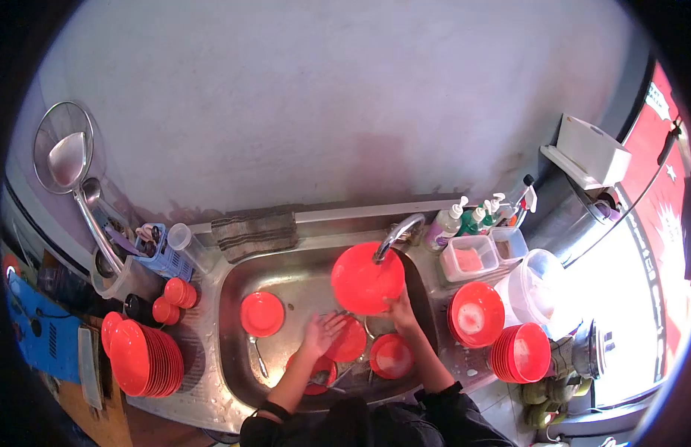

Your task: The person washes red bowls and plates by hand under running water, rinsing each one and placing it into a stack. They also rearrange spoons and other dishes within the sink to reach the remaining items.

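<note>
Over the sink (304, 279), my right fingers (395, 302) are gripping a large red dish (360, 279) by its rim, apparently so its inside is facing the tap (394, 235); my left fingers (331, 322), spread wide, are hovering empty above the sink's middle.

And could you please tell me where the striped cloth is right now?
In the head view, the striped cloth lies along the back edge of the sink, left of the faucet and just right of the clear cup.
</note>
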`<action>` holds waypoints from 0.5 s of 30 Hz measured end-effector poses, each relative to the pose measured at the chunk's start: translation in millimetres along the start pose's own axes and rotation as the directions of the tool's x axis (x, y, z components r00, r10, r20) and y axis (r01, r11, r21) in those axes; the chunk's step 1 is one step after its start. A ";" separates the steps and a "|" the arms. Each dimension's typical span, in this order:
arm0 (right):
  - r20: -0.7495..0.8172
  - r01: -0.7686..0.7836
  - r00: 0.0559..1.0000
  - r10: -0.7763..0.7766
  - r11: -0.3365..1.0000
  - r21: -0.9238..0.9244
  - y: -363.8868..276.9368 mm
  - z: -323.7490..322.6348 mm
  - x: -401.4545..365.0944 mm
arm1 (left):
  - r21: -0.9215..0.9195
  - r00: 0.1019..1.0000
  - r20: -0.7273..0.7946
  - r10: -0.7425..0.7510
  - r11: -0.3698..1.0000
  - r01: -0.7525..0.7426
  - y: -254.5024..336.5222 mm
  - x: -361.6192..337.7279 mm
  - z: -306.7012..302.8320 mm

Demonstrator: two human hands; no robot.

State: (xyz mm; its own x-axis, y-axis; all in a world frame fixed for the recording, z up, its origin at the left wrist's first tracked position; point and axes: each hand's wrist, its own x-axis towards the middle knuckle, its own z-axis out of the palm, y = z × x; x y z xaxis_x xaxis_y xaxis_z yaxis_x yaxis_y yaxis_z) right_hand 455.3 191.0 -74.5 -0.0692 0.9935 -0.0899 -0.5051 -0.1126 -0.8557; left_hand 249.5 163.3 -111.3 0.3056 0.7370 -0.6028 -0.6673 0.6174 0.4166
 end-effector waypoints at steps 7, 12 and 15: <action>-0.031 -0.033 0.999 0.025 0.953 -0.300 -1.6 2.8 -3.9 | -0.060 0.999 0.046 0.000 0.998 0.003 2.2 10.9 -1.8; 0.016 0.115 0.990 -0.142 0.729 -0.675 5.2 6.4 -27.6 | -0.124 0.998 -0.030 -0.063 0.991 0.059 -8.7 15.7 -3.1; 0.066 0.148 0.984 -0.163 0.562 -0.814 -20.4 34.6 -54.5 | -0.243 0.910 0.408 -0.075 0.952 0.188 -21.9 40.7 -34.8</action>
State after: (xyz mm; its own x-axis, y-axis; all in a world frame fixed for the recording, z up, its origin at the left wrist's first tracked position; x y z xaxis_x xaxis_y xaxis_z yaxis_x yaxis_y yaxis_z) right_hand 439.7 138.7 -34.5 -0.0425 0.9955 0.0851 0.4065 0.0951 -0.9087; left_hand 252.9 170.2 -168.6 0.6056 0.7363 -0.3017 -0.7427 0.6592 0.1179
